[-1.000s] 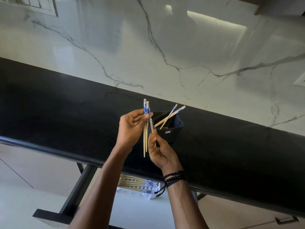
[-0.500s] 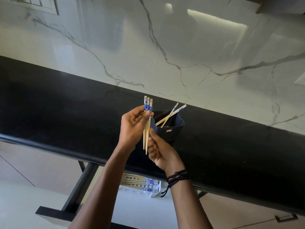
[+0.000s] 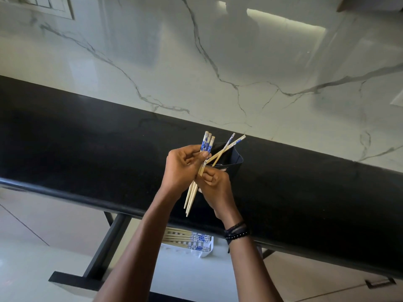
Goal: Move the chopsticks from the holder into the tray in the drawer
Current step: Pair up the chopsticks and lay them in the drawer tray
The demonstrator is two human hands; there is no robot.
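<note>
Tray (image 3: 207,250): white, lowest in view, under the counter's front edge, resting on a white surface (image 3: 178,277)
Chopsticks in the tray (image 3: 187,238): several lying side by side, blue-patterned ends to the right
Frame leg (image 3: 106,240): black, slanting down left of the tray
Wrist bands (image 3: 236,233): dark cord and beads round the right wrist
Right hand (image 3: 216,188): raised in front of the holder, fingers curled, fingertips pinching the lower end of the slanted chopstick
Left hand (image 3: 184,166): just beside the right hand and touching it, fingers and thumb wrapped round the bundle of three chopsticks
Bundle of three chopsticks (image 3: 206,143): nearly upright, blue-patterned tops above the left thumb, bare tips hanging down between the two wrists
Slanted chopstick (image 3: 231,147): leans up and right from the right fingertips across the holder's mouth
Last chopstick (image 3: 226,144): stands tilted inside the holder, patterned end up
Holder (image 3: 236,163): black open box on the counter, right behind the hands
Counter (image 3: 87,138): glossy black slab running across the view
Wall (image 3: 218,62): pale marble with grey veins, behind the counter
</note>
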